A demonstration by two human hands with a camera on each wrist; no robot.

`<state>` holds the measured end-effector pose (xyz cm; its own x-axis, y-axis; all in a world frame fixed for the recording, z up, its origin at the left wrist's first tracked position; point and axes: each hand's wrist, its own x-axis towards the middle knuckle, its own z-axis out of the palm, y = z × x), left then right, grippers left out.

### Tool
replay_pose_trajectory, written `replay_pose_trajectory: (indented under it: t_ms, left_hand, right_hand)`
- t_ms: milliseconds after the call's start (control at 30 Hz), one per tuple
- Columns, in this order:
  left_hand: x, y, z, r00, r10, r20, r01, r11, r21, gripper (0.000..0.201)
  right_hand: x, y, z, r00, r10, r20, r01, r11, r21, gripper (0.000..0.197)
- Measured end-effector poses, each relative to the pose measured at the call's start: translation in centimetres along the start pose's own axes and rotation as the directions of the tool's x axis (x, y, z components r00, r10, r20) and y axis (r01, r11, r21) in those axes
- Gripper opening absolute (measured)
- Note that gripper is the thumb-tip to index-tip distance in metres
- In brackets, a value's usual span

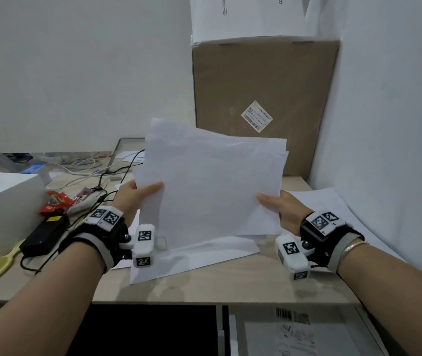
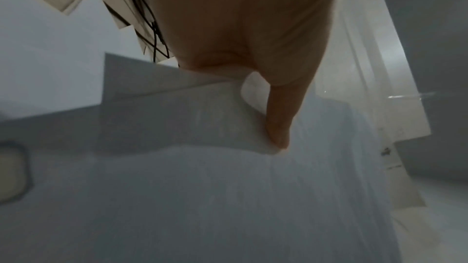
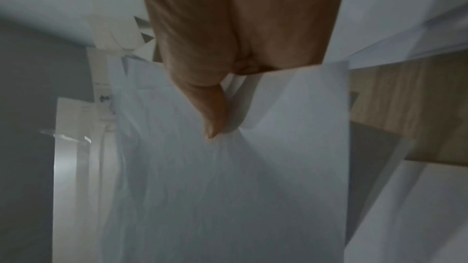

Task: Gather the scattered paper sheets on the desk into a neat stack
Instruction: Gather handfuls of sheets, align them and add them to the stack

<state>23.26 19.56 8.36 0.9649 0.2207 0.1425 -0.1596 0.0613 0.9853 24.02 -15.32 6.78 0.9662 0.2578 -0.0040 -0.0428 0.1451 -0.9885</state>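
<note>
Sheets (image 1: 210, 186) pinched between left hand (image 1: 134, 199) and right hand (image 1: 285, 209).

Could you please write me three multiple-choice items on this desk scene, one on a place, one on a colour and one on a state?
1. Where is the cardboard box?
A. behind the held sheets, against the wall
B. on the floor
C. left of the white box

2. What colour is the snack wrapper on the desk?
A. blue
B. red
C. green

3. How are the held sheets kept?
A. lying flat on the desk
B. gripped by the left hand alone
C. gripped by both the left hand and the right hand

Answers: 1 A, the box rises behind the paper; 2 B, it shows red; 3 C, a thumb presses each side edge.
</note>
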Motion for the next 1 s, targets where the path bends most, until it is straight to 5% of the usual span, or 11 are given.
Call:
replay_pose_trajectory:
  t_ms: [100, 200, 400, 467, 567, 733, 867, 1000]
  left_hand:
    - [-0.9, 0.3, -0.7, 0.996, -0.009, 0.091, 0.003, 0.998, 0.063, 0.029]
    - [-1.7, -0.5, -1.2, 0.987, -0.024, 0.157, 0.008, 0.994, 0.106, 0.060]
    - [-2.7, -1.8, -0.6, 0.979, -0.048, 0.196, 0.044, 0.999, 0.025, 0.082]
    - [-3.2, -2.7, -0.4, 0.972, -0.109, 0.207, 0.109, 0.994, 0.008, 0.088]
    - [-3.9, -4.1, -0.4, 0.950, -0.204, 0.235, 0.209, 0.978, 0.002, 0.097]
    - [-3.0, -5.1, 0.0, 0.971, -0.238, 0.008, 0.237, 0.969, 0.075, 0.046]
    - [-2.2, -4.3, 1.0, 0.977, -0.205, -0.056, 0.211, 0.969, 0.133, 0.030]
    - [-1.6, -3.9, 2.6, 0.972, -0.211, -0.104, 0.224, 0.965, 0.135, 0.011]
  right_hand:
    - [-0.3, -0.1, 0.3, 0.999, -0.004, 0.037, 0.004, 1.000, 0.004, 0.098]
    - [-0.6, 0.3, 0.7, 0.998, 0.016, 0.062, -0.013, 0.998, -0.054, 0.095]
    - [-0.8, 1.2, 1.6, 0.999, 0.048, 0.000, -0.048, 0.998, -0.029, 0.094]
    - [-1.3, 1.5, 2.0, 0.998, 0.060, -0.004, -0.060, 0.998, 0.002, 0.084]
    - [-1.5, 2.1, 2.5, 0.997, 0.061, -0.050, -0.060, 0.998, 0.014, 0.042]
    - [-1.3, 2.2, 1.7, 0.989, 0.102, -0.104, -0.125, 0.961, -0.248, 0.039]
    - [-1.0, 0.8, 0.3, 0.987, 0.035, -0.158, -0.112, 0.852, -0.511, 0.032]
    - [-1.0, 0.6, -2.7, 0.919, 0.018, -0.394, -0.123, 0.962, -0.243, 0.031]
